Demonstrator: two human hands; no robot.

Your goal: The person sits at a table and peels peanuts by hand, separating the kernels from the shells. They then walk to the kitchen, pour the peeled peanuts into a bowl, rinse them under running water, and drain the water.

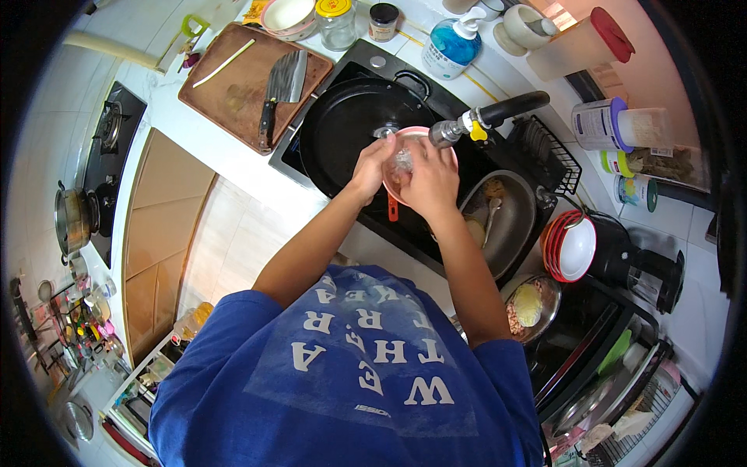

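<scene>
A bowl with a pink rim [387, 185] is tilted under the faucet [446, 133], and clear water glints inside it. My left hand [371, 170] grips the bowl's left side. The fingers of my right hand [433, 180] reach over the bowl's inside; whether they grip its wall is hidden. Behind the bowl, a large black pan [338, 125] rests over the dark sink. A red-orange handle [393, 208] sticks out just below my hands. To the right, an oval grey pan [513, 225] contains a spoon [491, 222] and some food scraps.
A cleaver [286, 82] and a pale green stalk [224, 62] lie on a brown cutting board [204, 96]. At the back stand a soap pump bottle [452, 49] and a yellow-lidded jar [338, 29]. Red-rimmed bowls [575, 251] and a metal bowl of food [551, 300] are at right.
</scene>
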